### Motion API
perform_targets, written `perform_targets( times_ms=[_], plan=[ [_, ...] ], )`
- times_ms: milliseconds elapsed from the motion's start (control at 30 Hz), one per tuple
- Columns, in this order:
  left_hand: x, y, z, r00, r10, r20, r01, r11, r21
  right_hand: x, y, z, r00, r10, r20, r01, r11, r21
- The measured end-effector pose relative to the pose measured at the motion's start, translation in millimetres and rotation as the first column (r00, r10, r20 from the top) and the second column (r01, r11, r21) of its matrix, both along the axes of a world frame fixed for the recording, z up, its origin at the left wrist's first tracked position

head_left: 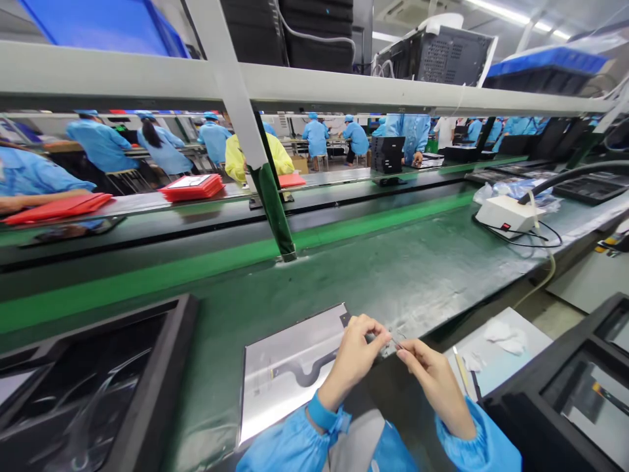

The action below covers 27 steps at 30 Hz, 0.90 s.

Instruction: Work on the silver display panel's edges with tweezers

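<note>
My left hand is closed in a pinch above the right edge of a flat silver display panel. My right hand pinches close beside it, just past the bench's front edge. Between the fingertips of both hands is a tiny thin piece, too small to name. The panel lies on the green bench top, with a dark curved flex cable across its surface. My left wrist and forearm hide part of the panel. A blue band circles my left wrist.
A black foam tray lies at the left, another black tray at the lower right. White wipes rest on a pale board. A white box with a hose and a shelf post stand farther off. Co-workers sit beyond the line.
</note>
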<state>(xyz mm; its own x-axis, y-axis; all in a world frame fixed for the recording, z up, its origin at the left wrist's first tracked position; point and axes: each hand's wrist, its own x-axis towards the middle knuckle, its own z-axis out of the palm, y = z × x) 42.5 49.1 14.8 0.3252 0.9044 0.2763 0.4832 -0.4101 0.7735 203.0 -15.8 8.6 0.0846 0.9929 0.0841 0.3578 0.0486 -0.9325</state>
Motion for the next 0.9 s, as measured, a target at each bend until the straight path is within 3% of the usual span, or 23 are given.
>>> perform_targets(
  times_ms=[267, 400, 600, 700, 800, 900],
  plan=[
    [-3, 13, 5.4, 0.989, 0.127, -0.078, -0.116, 0.985, 0.128, 14, -19, -26.6, 0.983, -0.133, -0.126, 0.128, 0.991, -0.050],
    [-3, 17, 11.3, 0.979, 0.075, -0.188, -0.035, 0.977, 0.210, 17, -27, -35.5, 0.963, -0.181, -0.201, 0.168, 0.982, -0.081],
    [-2, 6, 15.0, 0.960, 0.018, -0.279, 0.064, 0.957, 0.284, 14, -34, -30.1, 0.959, -0.192, -0.210, 0.172, 0.979, -0.110],
    [-27, -3, 18.3, 0.961, 0.049, -0.272, 0.041, 0.948, 0.314, 6, -39, -29.4, 0.963, -0.183, -0.196, 0.169, 0.982, -0.082],
    [-74, -19, 17.0, 0.953, 0.138, -0.269, -0.034, 0.933, 0.358, -12, -47, -31.0, 0.988, -0.069, -0.137, 0.060, 0.996, -0.072],
    [-123, -46, 4.7, 0.920, 0.235, -0.313, -0.066, 0.882, 0.466, -35, -55, -33.0, 0.998, 0.060, -0.010, -0.060, 0.998, -0.013]
  ],
)
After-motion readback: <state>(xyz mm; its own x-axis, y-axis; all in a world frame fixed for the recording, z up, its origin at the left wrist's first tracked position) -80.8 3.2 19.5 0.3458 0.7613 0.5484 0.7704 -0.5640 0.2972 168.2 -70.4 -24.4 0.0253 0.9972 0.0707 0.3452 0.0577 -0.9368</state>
